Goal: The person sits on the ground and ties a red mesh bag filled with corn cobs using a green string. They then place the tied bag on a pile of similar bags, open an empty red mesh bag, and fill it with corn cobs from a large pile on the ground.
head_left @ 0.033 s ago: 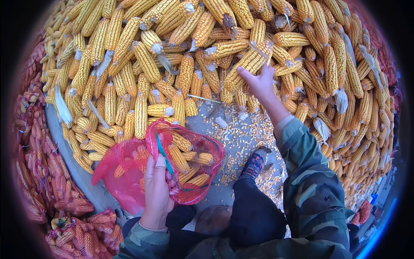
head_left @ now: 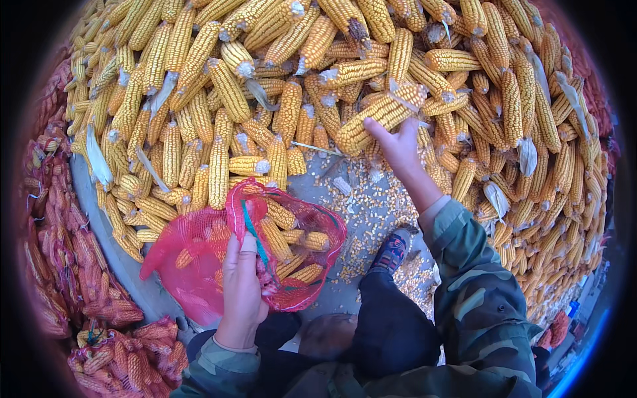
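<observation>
A big heap of yellow corn cobs (head_left: 279,86) covers the ground ahead of me. My right hand (head_left: 400,151) reaches into the heap and closes around one large cob (head_left: 381,113) from below. My left hand (head_left: 242,292) grips the rim of a red mesh bag (head_left: 192,265) and holds its mouth open toward the heap. Several cobs (head_left: 285,242) lie inside the bag, and a green drawstring (head_left: 252,229) runs along its rim by my fingers. Both sleeves are camouflage cloth.
Filled red mesh sacks of corn are stacked at the left (head_left: 56,265) and lower left (head_left: 126,358). Loose kernels (head_left: 371,212) are scattered on the grey ground between bag and heap. My shoe (head_left: 391,252) and dark trouser leg (head_left: 391,325) sit beside the bag.
</observation>
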Available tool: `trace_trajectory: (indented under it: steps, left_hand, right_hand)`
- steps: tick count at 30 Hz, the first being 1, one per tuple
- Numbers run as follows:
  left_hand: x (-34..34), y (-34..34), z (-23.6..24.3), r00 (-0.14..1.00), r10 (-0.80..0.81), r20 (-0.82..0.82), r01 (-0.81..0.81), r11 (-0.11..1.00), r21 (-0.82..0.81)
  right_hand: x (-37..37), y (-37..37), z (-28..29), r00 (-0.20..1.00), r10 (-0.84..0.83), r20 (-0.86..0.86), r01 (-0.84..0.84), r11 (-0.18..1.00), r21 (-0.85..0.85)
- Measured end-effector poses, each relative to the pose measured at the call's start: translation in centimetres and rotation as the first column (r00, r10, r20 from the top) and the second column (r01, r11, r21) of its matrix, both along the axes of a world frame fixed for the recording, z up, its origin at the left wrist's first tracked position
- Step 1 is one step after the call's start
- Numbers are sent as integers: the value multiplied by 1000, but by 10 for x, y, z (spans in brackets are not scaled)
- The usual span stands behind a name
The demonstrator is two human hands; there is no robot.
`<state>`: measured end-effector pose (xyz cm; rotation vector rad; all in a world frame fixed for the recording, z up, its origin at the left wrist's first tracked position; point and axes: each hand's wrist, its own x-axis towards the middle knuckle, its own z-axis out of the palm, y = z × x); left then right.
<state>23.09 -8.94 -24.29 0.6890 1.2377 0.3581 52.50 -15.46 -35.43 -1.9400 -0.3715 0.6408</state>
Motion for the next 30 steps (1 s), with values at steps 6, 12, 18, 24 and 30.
trace_trajectory:
  steps: [6,12,18,24,30]
  left_hand:
    - [5,-4,11,994,109,13,-109,993,42]
    - [-30,5,26,967,158,201,-195,965,177]
    - [-80,24,73,921,371,116,-388,896,214]
    - [-65,-40,182,937,70,343,-277,746,605]
    - [15,-73,223,825,-175,538,-219,777,589]
  right_hand:
    - [-165,-83,-51,585,811,2,-787,566,246]
    - [-157,-89,-150,829,338,-444,-541,687,-486]
    - [-216,-77,-100,452,693,-562,-576,708,409]
    - [-173,-86,71,286,926,-247,-666,378,643]
    - [-86,-180,112,615,640,-461,-163,675,719]
